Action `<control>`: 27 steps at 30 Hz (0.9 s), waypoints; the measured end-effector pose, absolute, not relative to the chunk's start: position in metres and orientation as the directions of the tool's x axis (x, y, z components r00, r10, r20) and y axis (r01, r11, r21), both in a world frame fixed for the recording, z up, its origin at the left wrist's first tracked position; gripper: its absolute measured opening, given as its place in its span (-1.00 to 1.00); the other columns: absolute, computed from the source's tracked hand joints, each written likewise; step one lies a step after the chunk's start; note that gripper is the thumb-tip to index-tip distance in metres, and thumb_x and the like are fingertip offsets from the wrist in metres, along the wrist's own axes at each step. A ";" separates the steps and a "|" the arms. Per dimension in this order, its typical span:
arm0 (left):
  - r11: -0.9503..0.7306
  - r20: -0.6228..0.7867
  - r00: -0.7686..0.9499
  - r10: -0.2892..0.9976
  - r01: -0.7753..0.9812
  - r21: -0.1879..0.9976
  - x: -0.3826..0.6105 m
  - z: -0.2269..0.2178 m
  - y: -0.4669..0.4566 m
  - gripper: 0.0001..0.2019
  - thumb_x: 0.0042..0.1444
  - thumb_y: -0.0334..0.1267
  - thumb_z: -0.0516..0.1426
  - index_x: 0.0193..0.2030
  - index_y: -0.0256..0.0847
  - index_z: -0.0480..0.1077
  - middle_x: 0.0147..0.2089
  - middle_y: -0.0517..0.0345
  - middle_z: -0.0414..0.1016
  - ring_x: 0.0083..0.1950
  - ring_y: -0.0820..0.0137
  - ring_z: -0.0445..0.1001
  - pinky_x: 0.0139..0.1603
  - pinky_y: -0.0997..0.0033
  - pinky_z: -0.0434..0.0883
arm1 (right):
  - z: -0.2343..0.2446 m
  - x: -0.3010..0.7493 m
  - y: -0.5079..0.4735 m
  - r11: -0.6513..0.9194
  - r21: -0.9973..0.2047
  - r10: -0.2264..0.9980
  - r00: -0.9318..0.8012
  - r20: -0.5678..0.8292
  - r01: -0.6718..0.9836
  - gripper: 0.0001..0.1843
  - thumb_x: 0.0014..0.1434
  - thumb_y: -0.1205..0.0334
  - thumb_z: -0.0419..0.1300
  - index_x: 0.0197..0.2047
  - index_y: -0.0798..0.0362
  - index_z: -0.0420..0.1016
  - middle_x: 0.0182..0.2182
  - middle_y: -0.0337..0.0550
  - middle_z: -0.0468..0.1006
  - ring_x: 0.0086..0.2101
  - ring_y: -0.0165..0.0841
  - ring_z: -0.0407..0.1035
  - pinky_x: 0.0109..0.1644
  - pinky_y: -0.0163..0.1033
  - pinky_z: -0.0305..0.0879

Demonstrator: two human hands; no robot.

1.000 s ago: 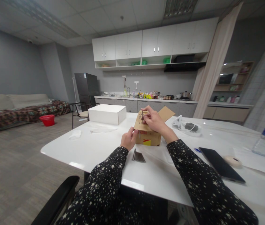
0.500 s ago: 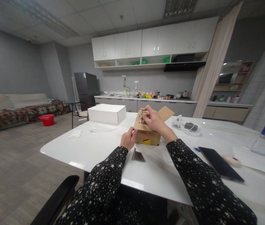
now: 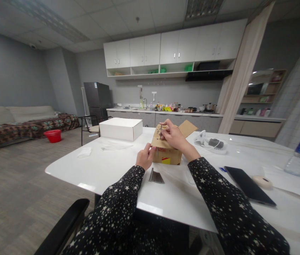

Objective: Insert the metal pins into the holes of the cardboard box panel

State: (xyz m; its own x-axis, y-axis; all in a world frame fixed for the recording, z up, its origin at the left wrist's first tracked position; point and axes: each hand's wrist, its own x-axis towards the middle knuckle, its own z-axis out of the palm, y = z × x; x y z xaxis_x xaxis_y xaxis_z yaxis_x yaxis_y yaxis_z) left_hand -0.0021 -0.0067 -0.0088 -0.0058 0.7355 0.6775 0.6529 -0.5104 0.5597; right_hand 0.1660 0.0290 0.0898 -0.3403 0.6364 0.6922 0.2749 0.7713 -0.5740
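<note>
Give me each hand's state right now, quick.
Left hand: closed, grip on a thin metal nail beside the small brown cardboard box.
Right hand: closed, pinching another upright nail on top.

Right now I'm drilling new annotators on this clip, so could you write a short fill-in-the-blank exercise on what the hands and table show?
1. The right hand pinches a thin metal pin above the brown ____ box.
2. The left hand steadies the box at its near ____ corner.
3. A bundle of pins lies on the white ____.
4. The dark phone lies ____ on the table.

Missing words: cardboard; left; table; flat
</note>
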 end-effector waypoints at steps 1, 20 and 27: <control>-0.511 0.678 -0.007 0.735 0.652 0.561 -0.002 -0.009 -0.007 -0.68 0.31 0.02 -0.14 -0.18 -0.14 0.27 -0.61 0.30 0.30 -0.61 0.40 0.24 -0.48 0.48 0.07 | 0.090 0.166 0.029 0.771 -0.574 0.637 -0.340 0.692 0.276 -0.83 0.24 0.27 0.06 -0.08 -0.01 0.25 -0.47 -0.28 0.50 -0.50 -0.37 0.47 -0.31 -0.22 0.42; -0.517 0.683 -0.011 0.731 0.644 0.564 -0.002 -0.008 -0.008 -0.69 0.31 0.03 -0.13 -0.18 -0.13 0.26 -0.62 0.31 0.32 -0.61 0.40 0.25 -0.48 0.49 0.07 | 0.087 0.165 0.031 0.737 -0.615 0.675 -0.303 0.672 0.280 -0.81 0.26 0.20 0.06 -0.06 -0.02 0.22 -0.47 -0.31 0.51 -0.50 -0.37 0.46 -0.30 -0.23 0.39; -0.514 0.678 -0.010 0.735 0.644 0.567 -0.002 -0.008 -0.008 -0.68 0.30 0.03 -0.13 -0.18 -0.13 0.25 -0.61 0.31 0.31 -0.61 0.41 0.23 -0.48 0.49 0.07 | 0.090 0.165 0.027 0.752 -0.562 0.658 -0.357 0.663 0.343 -0.78 0.25 0.26 0.05 -0.02 -0.02 0.24 -0.45 -0.27 0.51 -0.46 -0.36 0.46 -0.27 -0.22 0.39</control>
